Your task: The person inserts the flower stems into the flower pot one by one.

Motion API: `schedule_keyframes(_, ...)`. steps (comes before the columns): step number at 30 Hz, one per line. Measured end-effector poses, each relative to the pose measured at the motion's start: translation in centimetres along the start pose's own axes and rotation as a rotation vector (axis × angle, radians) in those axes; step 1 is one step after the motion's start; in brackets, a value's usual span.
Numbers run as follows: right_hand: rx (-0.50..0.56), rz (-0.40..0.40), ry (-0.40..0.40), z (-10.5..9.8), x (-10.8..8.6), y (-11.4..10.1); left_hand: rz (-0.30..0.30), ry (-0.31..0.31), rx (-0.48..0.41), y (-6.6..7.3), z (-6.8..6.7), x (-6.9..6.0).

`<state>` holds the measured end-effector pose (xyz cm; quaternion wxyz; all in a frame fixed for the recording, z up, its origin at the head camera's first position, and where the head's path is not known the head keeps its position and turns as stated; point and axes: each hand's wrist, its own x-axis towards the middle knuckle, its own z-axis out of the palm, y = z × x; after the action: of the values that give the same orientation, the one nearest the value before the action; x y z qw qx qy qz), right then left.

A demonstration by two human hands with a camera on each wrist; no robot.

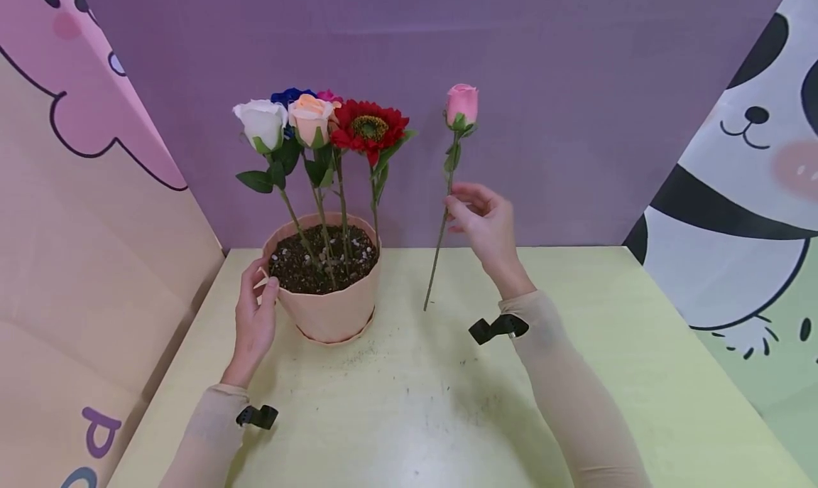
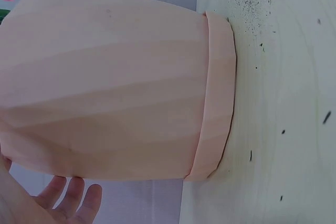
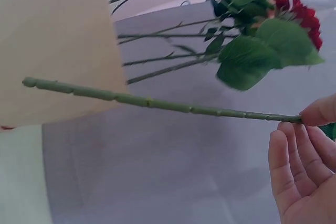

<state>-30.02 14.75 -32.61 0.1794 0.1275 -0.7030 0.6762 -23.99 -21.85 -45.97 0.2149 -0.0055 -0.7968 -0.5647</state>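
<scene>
My right hand (image 1: pixel 486 221) pinches the green stem of a pink rose (image 1: pixel 462 104) between thumb and fingertips. The rose stands nearly upright over the table, right of the flowerpot (image 1: pixel 329 316), its lower stem (image 3: pixel 168 106) bare. In the left wrist view, the fingers of my left hand (image 1: pixel 255 324) rest lightly against the pot's outer side; in the head view they are by its rim at the left. Dark soil fills the pot. In it stand a white rose (image 1: pixel 262 124), a peach rose (image 1: pixel 311 118), a red daisy-like flower (image 1: pixel 369 129), and partly hidden blue and magenta flowers.
Crumbs of soil (image 1: pixel 361 356) lie scattered on the pale yellow table (image 1: pixel 607 374) around and in front of the pot. A purple backdrop (image 1: pixel 562 118) rises behind, with printed cartoon panels on both sides. Each wrist carries a small black strap camera (image 1: pixel 498 328).
</scene>
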Motion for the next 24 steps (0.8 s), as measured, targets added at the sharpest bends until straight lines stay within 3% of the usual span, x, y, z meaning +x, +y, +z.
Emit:
schedule_keyframes(8,0.073,-0.087,-0.004,0.8,0.4,-2.5,-0.006,-0.007,-0.006,0.0,0.0,0.0)
schedule_keyframes(15,0.133,-0.288,0.014,2.3,-0.2,-4.3,0.008,-0.011,-0.001,0.0,0.0,0.1)
schedule_keyframes(24,0.166,-0.408,-0.065,4.7,-0.9,-5.3,0.001,-0.007,0.0,0.0,0.0,0.0)
